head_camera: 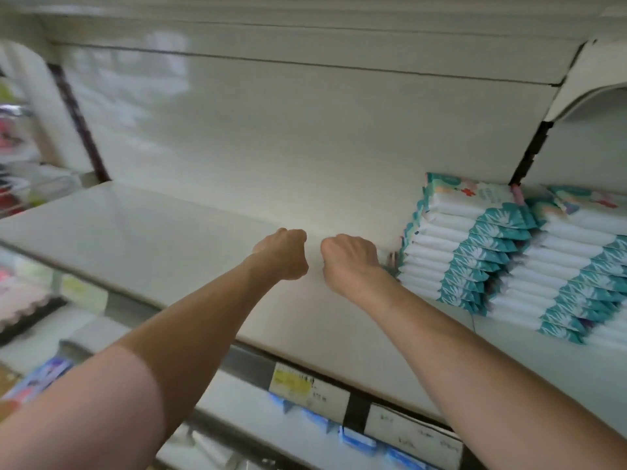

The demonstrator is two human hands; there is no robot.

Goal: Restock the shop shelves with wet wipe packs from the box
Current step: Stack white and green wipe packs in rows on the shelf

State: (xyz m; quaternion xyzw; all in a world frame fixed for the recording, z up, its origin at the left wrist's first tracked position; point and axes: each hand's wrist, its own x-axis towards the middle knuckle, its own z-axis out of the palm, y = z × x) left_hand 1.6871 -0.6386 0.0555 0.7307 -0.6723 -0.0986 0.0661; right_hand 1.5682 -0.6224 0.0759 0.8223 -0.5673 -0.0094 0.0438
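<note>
Fingers of left hand (281,254) and right hand (349,257) are curled under into loose fists. Only the backs of the hands face the camera, and nothing shows in either grip. Both hands hover over the shelf, close together but not touching.

Wet wipe packs (468,252): 2 stacks sit on the right part of the shelf, the second stack (576,276) just beside the first. Each stack is many packs high, lying flat, teal ends toward the front and stepped so the pile leans. The right hand is near the first stack. Contact cannot be confirmed, as a small blurred item lies between them. The box is not in view.

Handling, judged:
- Soft film pouches, damp inside, so moderate weight each; a handful will sag.
- Film looks glossy, so likely slippery, and stacked packs may slide on one another.
- Not fragile, but a hard squeeze could pop the flap.
- Best hold: across the broad faces at mid-length, thumb on top and fingers beneath, not by the crimped ends.
- Several at once: clamp from both sides with 2 hands.

Shelf (135,239): white, with a wide bare stretch left of the stacks, the likely place for new packs. Price labels (298,385) run along its front edge. Blue goods (359,439) sit on the shelf below. Items at far left are blurred.
</note>
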